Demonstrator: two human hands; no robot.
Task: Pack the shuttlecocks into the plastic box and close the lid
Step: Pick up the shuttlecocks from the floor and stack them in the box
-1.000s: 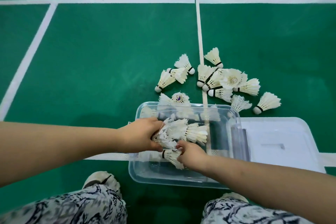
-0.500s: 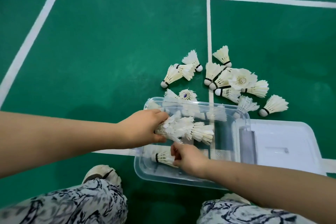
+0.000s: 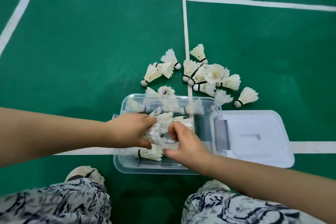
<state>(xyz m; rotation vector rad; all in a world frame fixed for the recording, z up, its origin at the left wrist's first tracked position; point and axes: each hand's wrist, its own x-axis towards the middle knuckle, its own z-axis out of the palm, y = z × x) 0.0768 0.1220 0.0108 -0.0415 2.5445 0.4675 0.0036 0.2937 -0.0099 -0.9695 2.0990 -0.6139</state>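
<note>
A clear plastic box (image 3: 163, 168) stands open on the green court floor. Over it my left hand (image 3: 130, 130) is shut on a bunch of white feather shuttlecocks (image 3: 163, 120). My right hand (image 3: 185, 142) reaches into the same bunch, its fingers touching the feathers from the right. One shuttlecock (image 3: 150, 153) lies on the box bottom under my hands. Several loose shuttlecocks (image 3: 205, 75) lie on the floor just beyond the box. The lid (image 3: 258, 138) lies flat to the right of the box.
White court lines (image 3: 185, 29) cross the green floor. My knees in patterned trousers (image 3: 54, 203) and both shoes (image 3: 85, 173) are close to the box's near side.
My right hand has risen from the box bottom, where it left one shuttlecock, up to the bunch in my left hand. The bunch has sunk lower into the box.
</note>
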